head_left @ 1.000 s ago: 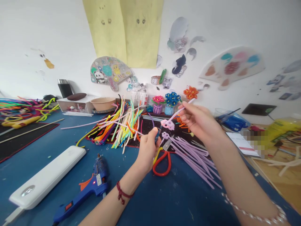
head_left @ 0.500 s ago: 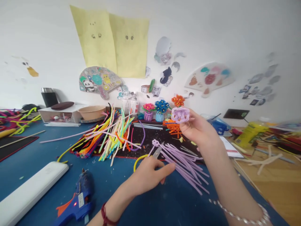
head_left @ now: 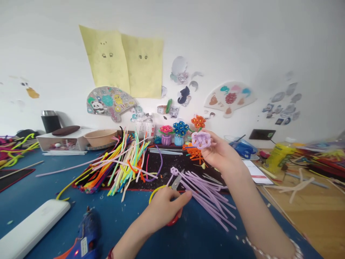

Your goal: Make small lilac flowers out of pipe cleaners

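A right hand (head_left: 221,153) is holding up a lilac flower (head_left: 201,139) while a left hand (head_left: 165,205) is lying over scissors (head_left: 176,182)

The right grip is pinching the flower between thumb and fingers, well above the tabletop (head_left: 121,219). The forearm is slanting in from the lower right, with the hand pointing up and to the left. The flower is sitting at the fingertips, just left of the hand, and its looped petals are facing the wearer. The hand is hiding whatever lies behind the petals, so the flower's long axis is not showing.

The left hand is staying low, palm down, its thumb stretching to the right. Its fingers are covering most of the scissors' handles, and whether they are grasping them cannot be told. The blades are pointing forward and slightly right.

Near the blade tips, a small lilac flower (head_left: 174,171) is lying on a black mat (head_left: 176,161). To the right, lilac stems (head_left: 207,190) are fanning out, running from upper left to lower right. Bundled coloured stems (head_left: 115,167) are lying left of the mat, and a blue glue gun (head_left: 90,230) is lying at the lower left. Farther back, pink flowers (head_left: 166,130) and blue flowers (head_left: 180,128) are standing in pots.
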The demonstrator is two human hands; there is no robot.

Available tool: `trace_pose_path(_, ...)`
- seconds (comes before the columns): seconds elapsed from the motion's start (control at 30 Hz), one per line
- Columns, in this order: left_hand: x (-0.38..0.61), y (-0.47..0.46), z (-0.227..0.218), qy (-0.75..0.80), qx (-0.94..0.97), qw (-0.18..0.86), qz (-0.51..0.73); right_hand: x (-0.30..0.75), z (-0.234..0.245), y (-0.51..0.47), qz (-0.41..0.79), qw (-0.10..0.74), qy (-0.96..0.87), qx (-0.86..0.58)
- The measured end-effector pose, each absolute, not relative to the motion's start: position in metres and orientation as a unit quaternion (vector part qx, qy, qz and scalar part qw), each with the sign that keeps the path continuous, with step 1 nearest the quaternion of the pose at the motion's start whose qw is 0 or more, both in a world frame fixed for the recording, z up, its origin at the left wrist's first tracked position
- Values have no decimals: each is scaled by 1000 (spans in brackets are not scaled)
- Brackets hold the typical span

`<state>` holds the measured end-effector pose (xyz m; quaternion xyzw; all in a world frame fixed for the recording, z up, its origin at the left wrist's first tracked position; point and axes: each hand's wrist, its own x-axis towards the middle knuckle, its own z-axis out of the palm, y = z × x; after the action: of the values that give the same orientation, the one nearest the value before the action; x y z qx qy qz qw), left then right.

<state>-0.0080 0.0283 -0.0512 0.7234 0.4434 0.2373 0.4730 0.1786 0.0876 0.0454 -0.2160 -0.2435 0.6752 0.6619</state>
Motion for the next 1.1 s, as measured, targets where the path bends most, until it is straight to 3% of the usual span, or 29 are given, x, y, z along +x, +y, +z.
trace_pose_path(0.2, -7, 23, -43, 464, 757, 428, 168, 187, 23, 103, 523, 681, -373, -352)
trace_pose_path(0.4, -8, 22, -39, 453, 761, 436, 159, 189, -14, 129, 355, 596, -519, -500)
trace_pose_path(0.5, -10, 22, -38, 452, 765, 432, 158, 189, -33, 140, 203, 456, -651, -572)
trace_pose_path(0.63, -10, 22, -38, 453, 773, 419, 146, 183, -42, 140, 120, 393, -679, -608)
trace_pose_path(0.9, -16, 18, -35, 425, 781, 446, 104, 132, -37, 103, 52, 71, -899, -429)
trace_pose_path(1.03, -21, 19, -32, 386, 779, 481, 112, 121, -41, 102, 49, 74, -901, -425)
trace_pose_path(1.1, -22, 20, -29, 364, 772, 502, 140, 126, -35, 105, 77, 142, -887, -432)
